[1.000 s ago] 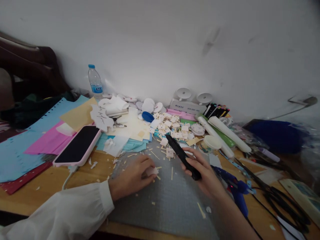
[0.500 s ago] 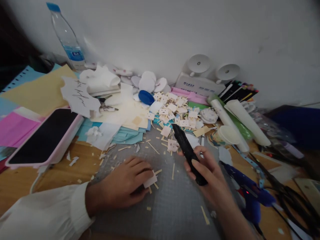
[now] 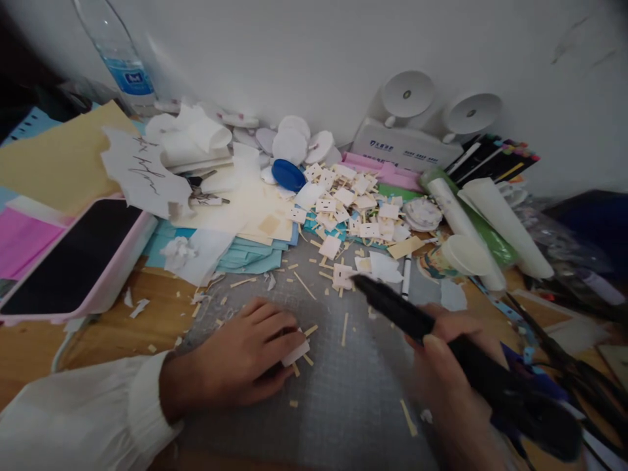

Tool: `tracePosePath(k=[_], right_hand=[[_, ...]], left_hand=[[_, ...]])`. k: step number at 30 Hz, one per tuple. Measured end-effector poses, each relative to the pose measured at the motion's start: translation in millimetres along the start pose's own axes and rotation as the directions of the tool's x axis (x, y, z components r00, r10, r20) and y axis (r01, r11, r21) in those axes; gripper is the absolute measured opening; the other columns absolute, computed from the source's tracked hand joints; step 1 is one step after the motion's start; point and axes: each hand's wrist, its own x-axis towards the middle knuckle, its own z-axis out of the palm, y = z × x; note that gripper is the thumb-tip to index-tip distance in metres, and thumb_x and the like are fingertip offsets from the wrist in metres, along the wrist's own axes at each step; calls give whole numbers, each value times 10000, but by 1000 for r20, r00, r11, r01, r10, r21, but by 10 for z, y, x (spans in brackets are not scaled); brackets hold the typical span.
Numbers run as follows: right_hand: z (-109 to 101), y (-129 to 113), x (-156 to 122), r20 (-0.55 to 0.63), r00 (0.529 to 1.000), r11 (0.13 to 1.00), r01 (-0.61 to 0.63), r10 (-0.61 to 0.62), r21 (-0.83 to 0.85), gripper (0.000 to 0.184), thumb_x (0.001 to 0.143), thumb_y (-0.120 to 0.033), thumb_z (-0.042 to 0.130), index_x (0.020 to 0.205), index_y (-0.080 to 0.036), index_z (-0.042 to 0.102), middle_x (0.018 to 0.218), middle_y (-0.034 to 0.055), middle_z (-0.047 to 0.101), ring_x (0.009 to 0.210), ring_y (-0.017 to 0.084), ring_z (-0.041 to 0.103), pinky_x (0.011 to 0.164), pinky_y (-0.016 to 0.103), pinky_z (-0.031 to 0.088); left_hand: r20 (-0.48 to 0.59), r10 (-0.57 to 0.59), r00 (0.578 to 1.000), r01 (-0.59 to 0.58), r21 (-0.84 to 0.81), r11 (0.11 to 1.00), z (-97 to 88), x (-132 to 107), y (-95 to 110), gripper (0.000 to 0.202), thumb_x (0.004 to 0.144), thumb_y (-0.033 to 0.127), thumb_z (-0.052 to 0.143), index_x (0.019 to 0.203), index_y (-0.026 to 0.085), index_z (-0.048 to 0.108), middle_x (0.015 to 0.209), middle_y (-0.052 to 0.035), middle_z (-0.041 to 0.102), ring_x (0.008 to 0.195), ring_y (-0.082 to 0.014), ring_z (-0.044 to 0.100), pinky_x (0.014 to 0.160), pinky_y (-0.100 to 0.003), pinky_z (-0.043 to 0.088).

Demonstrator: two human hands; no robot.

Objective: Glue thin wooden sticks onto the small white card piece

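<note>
My left hand (image 3: 245, 353) is closed on the grey cutting mat (image 3: 343, 405), with fingertips on a small white paper square (image 3: 296, 354). Pale thin strips stick out from under that square; the fingers hide part of it. On the right, my right hand (image 3: 451, 366) is wrapped round a long black tool (image 3: 397, 307) with a narrow tip. Blur keeps its exact kind unclear. Its tip appears near a white paper figure (image 3: 342, 275) with strip limbs. Beyond lies a heap of similar paper figures (image 3: 360, 203), several with drawn faces.
At the left are a phone (image 3: 73, 258) and a water bottle (image 3: 122, 65). Coloured papers (image 3: 63, 163) and a blue cap (image 3: 288, 174) lie behind. To the right stand a paper cup (image 3: 456, 255) and white rolls (image 3: 507, 226), with black scissors (image 3: 583, 386) nearer me.
My right hand has moved right and toward me, and the black tool has swung from steep to a flatter slant. The left hand stays on the paper square. The view has shifted slightly.
</note>
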Motion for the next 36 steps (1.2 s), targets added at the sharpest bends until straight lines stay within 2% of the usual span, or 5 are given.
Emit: tracePosePath(k=[3, 10, 23, 29, 36], right_hand=[[24, -29, -21, 38, 999, 976, 21, -13, -215, 52, 830, -284, 576, 842, -234, 582, 711, -12, 542, 608, 142, 504, 546, 259, 391], [184, -3, -59, 401, 910, 918, 246, -108, -312, 294, 778, -194, 549, 1070, -228, 525, 591, -60, 525, 464, 113, 517, 474, 229, 406], [260, 139, -95, 598, 795, 950, 255, -100, -180, 411, 863, -142, 456, 1265, -232, 468, 1142, 70, 612, 1038, 190, 595, 883, 314, 483], [406, 115, -174, 443, 887, 936, 259, -131, -241, 300, 728, -154, 548, 1016, -220, 502, 822, 19, 624, 692, 170, 628, 596, 264, 506], [487, 106, -181, 466, 874, 930, 275, -136, -243, 215, 701, -174, 509, 907, -235, 502, 697, 3, 583, 577, 169, 584, 490, 261, 450]], left_hand=[[26, -3, 1000, 2, 19, 1000, 2, 0, 8, 342, 818, 176, 557, 1159, 175, 539, 1070, -86, 609, 971, -231, 540, 877, -395, 394], [72, -26, 997, 21, 82, 996, -22, 21, 19, 349, 810, 215, 552, 1157, 180, 544, 1034, -94, 592, 955, -249, 529, 866, -400, 408], [106, -32, 994, 18, 135, 991, -37, 32, 46, 338, 813, 249, 532, 1141, 170, 551, 1035, -91, 606, 961, -258, 522, 923, -445, 371], [72, -8, 997, -3, 149, 989, -20, 25, 38, 333, 803, 250, 542, 1127, 175, 554, 1011, -90, 611, 957, -255, 528, 934, -438, 373], [54, -1, 999, -7, 132, 991, -32, 33, 40, 340, 785, 252, 548, 1118, 183, 554, 1002, -88, 616, 949, -256, 535, 939, -440, 376]])
